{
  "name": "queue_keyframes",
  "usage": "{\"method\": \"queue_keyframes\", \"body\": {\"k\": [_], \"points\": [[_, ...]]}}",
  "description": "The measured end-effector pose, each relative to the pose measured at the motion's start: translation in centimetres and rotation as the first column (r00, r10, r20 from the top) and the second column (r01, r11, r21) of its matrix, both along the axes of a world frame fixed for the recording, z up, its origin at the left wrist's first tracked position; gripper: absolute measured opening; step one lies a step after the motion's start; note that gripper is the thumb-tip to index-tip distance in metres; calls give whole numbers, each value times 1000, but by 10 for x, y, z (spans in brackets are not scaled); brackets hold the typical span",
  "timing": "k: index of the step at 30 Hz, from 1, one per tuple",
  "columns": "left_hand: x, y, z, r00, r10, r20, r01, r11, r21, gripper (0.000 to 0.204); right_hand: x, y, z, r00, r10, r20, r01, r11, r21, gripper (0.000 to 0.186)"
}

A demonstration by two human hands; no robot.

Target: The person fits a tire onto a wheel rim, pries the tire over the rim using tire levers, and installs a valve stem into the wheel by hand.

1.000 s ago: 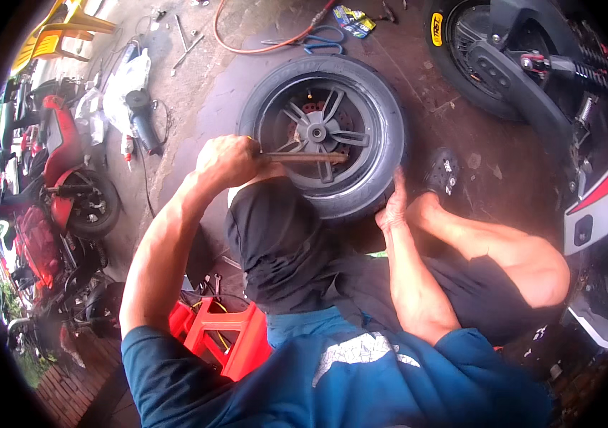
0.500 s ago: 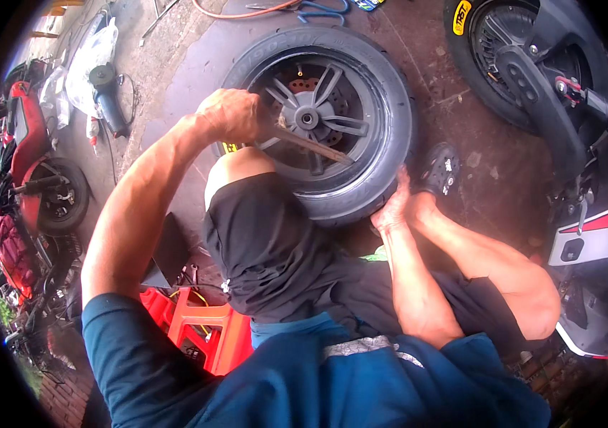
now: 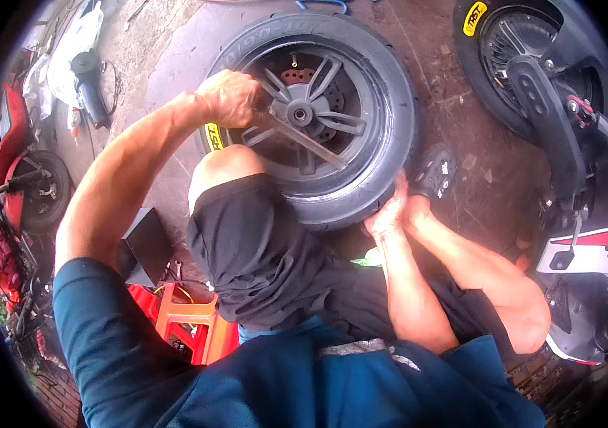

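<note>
A black tyre [image 3: 386,93] on a grey spoked rim [image 3: 325,75] lies flat in front of me, with a yellow label on its left sidewall. My left hand [image 3: 232,100] is closed round a long, rusty metal bar [image 3: 304,143] at the wheel's left part; the bar slants down to the lower right across the spokes. My right hand [image 3: 391,210] grips the outer edge of the tyre at lower right. My left knee [image 3: 225,164] is against or very near the wheel; my shod foot [image 3: 432,175] is just right of it.
A motorbike rear wheel and swingarm [image 3: 546,107] fill the upper right. At left are an angle grinder [image 3: 90,93], a plastic bag [image 3: 76,36] and a red motorbike [image 3: 15,121]. A red plastic stool [image 3: 190,310] and dark metal box [image 3: 143,250] are by my left leg.
My left hand has swung the bar from level across the wheel to a downward slant. The view has shifted, raising the wheel in the picture. My right hand stays at the tyre's edge.
</note>
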State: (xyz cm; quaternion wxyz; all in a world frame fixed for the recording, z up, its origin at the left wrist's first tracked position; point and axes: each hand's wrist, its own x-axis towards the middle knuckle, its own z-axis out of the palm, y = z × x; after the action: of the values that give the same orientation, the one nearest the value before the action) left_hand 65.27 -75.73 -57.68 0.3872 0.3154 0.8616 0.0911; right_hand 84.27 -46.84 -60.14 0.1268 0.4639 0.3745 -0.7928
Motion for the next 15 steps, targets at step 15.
{"method": "queue_keyframes", "body": {"k": [15], "points": [[-6,3,37,770,-261,583,270,960,73,23,-197,6,60,559,731,392,-523,-57,851,97]]}}
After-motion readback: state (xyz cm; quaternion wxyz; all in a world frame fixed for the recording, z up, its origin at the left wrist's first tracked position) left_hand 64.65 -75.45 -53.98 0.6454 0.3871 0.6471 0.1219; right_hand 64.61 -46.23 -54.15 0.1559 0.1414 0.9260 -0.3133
